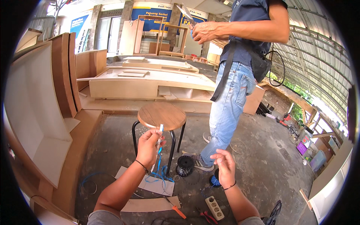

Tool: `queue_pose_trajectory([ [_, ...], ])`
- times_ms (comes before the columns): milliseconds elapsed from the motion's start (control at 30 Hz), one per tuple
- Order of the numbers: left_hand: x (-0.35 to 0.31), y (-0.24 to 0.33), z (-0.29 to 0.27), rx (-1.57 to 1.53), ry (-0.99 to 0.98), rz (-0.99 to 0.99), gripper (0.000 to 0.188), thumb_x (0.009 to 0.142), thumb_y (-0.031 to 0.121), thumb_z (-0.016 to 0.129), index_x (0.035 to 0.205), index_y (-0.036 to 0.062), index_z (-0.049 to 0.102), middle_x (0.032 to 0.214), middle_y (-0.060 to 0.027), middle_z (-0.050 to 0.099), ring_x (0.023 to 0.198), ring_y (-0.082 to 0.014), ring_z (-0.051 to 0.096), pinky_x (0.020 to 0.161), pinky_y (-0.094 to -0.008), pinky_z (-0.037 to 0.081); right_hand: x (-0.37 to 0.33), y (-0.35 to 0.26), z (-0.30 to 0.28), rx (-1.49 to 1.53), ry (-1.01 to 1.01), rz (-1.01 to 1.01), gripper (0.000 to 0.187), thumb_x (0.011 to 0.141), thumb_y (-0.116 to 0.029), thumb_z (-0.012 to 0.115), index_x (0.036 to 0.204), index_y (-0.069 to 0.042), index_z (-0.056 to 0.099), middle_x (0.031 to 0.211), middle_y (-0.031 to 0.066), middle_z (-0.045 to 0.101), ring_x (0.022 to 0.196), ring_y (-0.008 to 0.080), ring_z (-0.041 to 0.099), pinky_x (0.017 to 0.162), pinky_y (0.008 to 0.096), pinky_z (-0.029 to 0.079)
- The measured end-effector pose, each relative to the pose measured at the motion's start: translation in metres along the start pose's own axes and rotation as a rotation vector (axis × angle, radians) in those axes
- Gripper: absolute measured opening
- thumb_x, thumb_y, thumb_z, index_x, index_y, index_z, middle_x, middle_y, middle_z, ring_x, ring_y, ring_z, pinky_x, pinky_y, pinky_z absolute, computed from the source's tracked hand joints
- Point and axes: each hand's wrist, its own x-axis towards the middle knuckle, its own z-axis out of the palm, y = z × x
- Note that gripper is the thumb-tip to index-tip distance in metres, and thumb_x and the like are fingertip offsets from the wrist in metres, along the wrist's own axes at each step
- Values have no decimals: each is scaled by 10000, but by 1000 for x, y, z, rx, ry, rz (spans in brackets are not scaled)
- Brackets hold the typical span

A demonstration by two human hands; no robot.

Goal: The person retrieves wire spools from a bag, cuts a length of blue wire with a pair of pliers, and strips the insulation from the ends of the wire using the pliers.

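Observation:
My left hand (147, 146) is closed in a pinch on a narrow white strip (156, 152) with small marks along it, perhaps LED strip. The strip stands upright, its top end above my fingers and its lower end hanging beside my wrist. Just behind it is a round wooden stool (161, 113) with black legs. Blue ribbon (160, 168) lies tangled on the floor below this hand. My right hand (224, 165) is raised to the right, fingers loosely bent and apart, with nothing visible in it. Near it on the floor are a black spool (185, 166) and a blue-wound spool (215, 180).
A co-worker in jeans (228, 108) stands close ahead, holding a metal tool (186, 14). A power strip (214, 208), red-handled pliers (207, 217) and an orange-handled tool (176, 210) lie near me. Wooden cabinets (123, 88) stand beyond; a white-lined cabinet (35, 112) is at left.

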Motion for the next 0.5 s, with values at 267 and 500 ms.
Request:
queue_pose_trajectory([
  [267,-3,2,0,20,40,-22,23,812,104,553,821,100,532,801,-4,534,771,-123,522,705,-309,463,-6,-6,6,-59,-101,-22,337,856,-111,569,1156,5,469,957,89,609,738,55,481,667,211,394],
  [500,-3,1,-2,20,31,-13,29,807,110,560,821,107,534,790,-2,532,768,-121,522,702,-300,459,-6,-5,3,-87,-91,-35,349,856,-139,578,1157,3,471,953,91,611,747,57,493,666,212,397],
])
